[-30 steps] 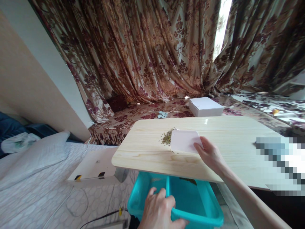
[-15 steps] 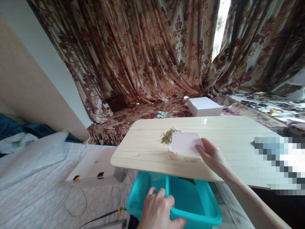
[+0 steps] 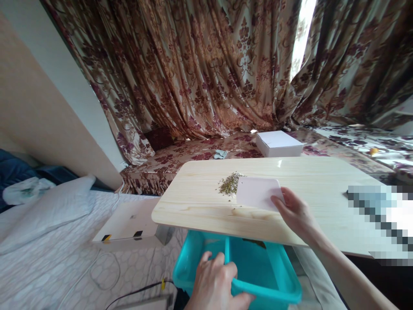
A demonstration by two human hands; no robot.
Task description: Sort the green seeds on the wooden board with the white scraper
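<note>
My right hand pinches the right end of a pale, thin plastic scraper with rounded corners and a small hole. It is tilted over the light wooden tabletop. At its left edge lies a loose heap of small greenish-brown seeds or grains, a few of them scattered around. Below the table's near edge, my left hand curls its fingers over the near rim of a turquoise divided bin, by the divider. Some dark material shows at the bin's back, partly hidden under the tabletop.
A flat white box lies on the quilted bed at left, with cables in front. Behind the table, a white box and a small cloth rest on the patterned ledge. A blurred-out item occupies the table's right.
The scraper and my right hand have shifted slightly right, and more of the seed heap shows. My left hand keeps its place on the bin. The view has moved a little.
</note>
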